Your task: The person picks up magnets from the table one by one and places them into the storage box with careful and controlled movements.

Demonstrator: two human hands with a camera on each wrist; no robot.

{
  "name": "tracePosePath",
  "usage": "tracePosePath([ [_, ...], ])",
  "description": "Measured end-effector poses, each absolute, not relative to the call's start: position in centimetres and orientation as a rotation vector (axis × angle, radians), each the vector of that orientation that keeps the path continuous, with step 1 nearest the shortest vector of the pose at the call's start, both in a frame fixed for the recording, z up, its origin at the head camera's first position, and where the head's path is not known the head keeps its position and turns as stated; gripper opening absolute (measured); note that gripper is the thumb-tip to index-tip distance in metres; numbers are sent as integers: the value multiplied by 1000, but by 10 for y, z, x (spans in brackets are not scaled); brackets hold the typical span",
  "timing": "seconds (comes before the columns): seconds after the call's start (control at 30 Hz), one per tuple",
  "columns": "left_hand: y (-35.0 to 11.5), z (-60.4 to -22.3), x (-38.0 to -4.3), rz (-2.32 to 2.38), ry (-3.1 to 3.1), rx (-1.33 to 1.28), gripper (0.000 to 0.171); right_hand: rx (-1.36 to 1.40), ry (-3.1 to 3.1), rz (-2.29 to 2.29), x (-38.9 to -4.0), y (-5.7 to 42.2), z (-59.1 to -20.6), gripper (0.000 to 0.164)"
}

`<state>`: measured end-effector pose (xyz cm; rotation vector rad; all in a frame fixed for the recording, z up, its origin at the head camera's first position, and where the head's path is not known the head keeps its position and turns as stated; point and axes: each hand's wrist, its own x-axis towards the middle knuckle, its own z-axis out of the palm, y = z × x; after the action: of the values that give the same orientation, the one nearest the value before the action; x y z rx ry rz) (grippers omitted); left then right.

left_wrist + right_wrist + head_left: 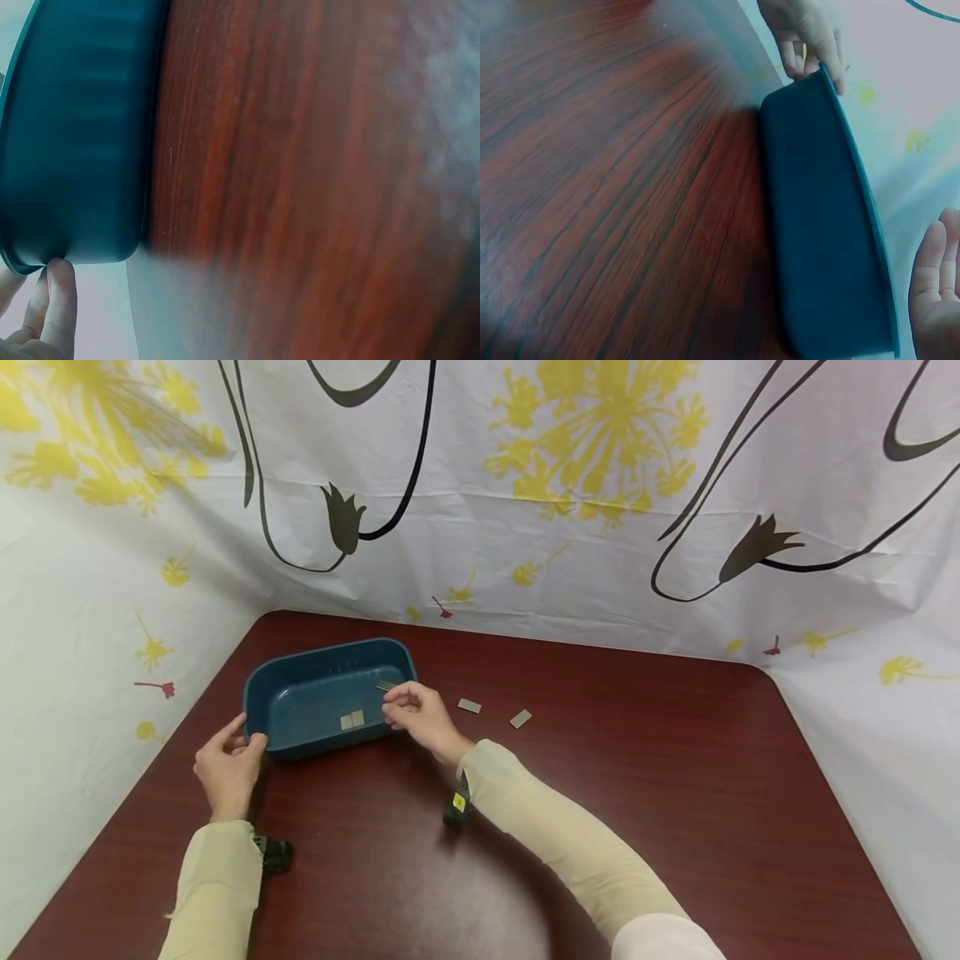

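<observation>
A blue plastic tub [315, 747] stands at the left of the table. My left hand [231, 770] pinches its rim at the near left corner; in the left wrist view, fingers [61, 300] of this hand touch the tub's outer wall [82, 150]. Over the tub's right end, my right hand [423, 718] pinches a small flat rectangular tile [386, 685] by its end. Two pale tiles [352, 719] lie side by side on the tub floor. The right wrist view has my right hand [937, 292] beside the tub's rim, the held tile out of sight.
Two more small tiles, one [469, 705] nearer the tub and one [521, 718] farther right, lie on the dark red-brown table [675, 793]. A white curtain [465, 543] with yellow and dark flower prints hangs behind the table and along its sides.
</observation>
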<state>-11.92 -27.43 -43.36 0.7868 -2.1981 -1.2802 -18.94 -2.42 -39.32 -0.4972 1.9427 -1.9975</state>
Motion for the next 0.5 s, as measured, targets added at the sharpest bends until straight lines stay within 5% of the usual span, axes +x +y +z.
tracePosePath([
  [0.5, -274, -434, -119, -1248, -2204, 806, 41, -365, 1966, -2039, -200, 3, -413, 20],
])
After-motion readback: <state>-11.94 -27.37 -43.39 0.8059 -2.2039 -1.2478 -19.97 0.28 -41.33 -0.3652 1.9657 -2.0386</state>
